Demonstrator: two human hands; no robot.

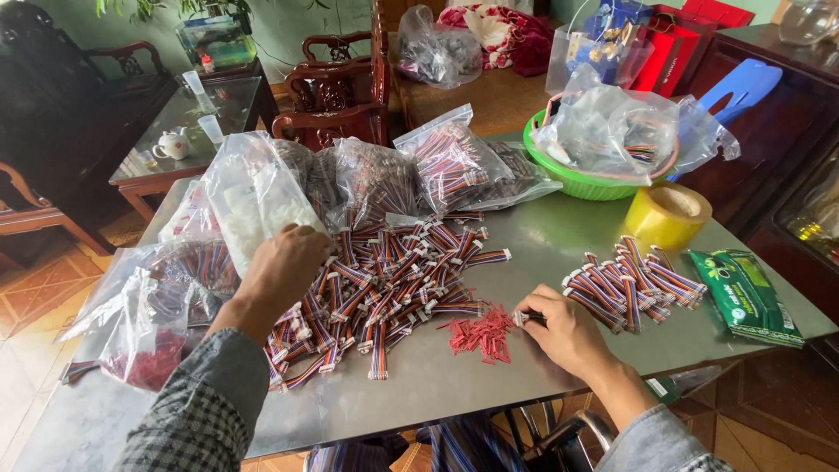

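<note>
Striped ribbon-cable pieces with white plugs point(384, 288) lie heaped mid-table where your left hand point(280, 267) digs in loosely, while your right hand point(559, 328) pinches one small connector point(522, 318) beside the red plastic bits point(481, 334).

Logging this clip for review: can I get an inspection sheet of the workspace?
Surface: grey metal table, crowded.
Job's things: heap of striped wire leads; small red pieces; sorted leads.
Clutter: clear bags of parts; green basket; yellow tape roll; green packet.
Hands: left hand on the heap; right hand pinching a small piece.
Cables: only the wire leads.
Surroundings: carved wooden chair; glass side table.
</note>
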